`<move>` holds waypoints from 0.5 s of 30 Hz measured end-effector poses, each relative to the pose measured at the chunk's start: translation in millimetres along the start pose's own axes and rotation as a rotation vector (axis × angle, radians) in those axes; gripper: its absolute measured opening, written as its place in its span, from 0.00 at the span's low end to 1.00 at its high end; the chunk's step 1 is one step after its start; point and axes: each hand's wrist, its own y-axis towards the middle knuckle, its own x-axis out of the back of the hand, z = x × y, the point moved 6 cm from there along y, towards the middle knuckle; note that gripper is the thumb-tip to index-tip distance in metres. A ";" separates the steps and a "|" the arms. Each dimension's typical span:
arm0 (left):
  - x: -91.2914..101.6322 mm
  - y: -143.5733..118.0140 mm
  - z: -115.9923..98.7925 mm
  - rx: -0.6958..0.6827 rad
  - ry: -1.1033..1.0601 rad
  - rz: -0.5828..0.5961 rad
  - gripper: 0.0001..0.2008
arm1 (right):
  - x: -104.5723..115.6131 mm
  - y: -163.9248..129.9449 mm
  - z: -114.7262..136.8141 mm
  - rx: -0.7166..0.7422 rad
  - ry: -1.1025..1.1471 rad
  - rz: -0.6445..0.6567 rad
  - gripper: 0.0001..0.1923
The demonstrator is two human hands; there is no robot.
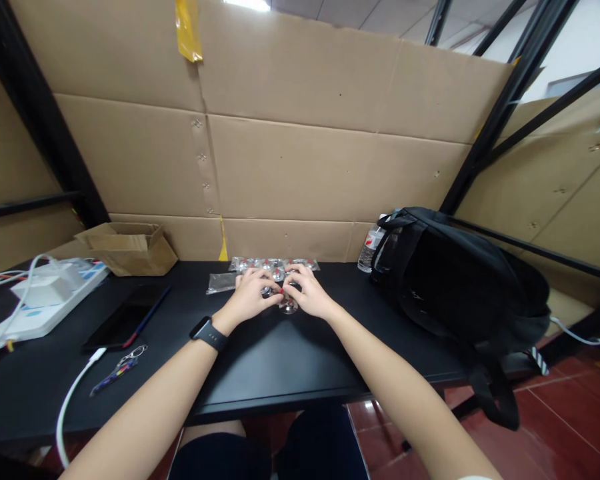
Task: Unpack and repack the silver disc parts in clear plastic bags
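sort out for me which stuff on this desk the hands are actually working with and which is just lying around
In hand:
left hand
right hand
small shiny packets

Lying about:
backpack
water bottle
cardboard box
power strip
phone
keys

A black table point(280, 360) carries a backpack point(460, 280), cardboard box point(130, 248), power strip point(45, 300), phone point(123, 319) and keys point(120, 368)

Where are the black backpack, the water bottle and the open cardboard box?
black backpack point(455, 280): head view, on its front panel.
water bottle point(369, 250): head view, on its clear body beside the backpack.
cardboard box point(140, 257): head view, on its front wall.
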 end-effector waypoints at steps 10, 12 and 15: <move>-0.7 -1.2 10.3 0.008 0.038 0.026 0.05 | -9.8 -5.4 -23.3 -0.136 -0.029 0.254 0.13; 0.8 -1.4 9.9 0.007 0.036 0.032 0.06 | -12.8 -8.5 -30.0 -0.159 -0.044 0.320 0.08; 2.6 -1.8 9.2 0.017 0.035 0.029 0.07 | -16.1 -9.4 -34.2 -0.166 -0.059 0.323 0.04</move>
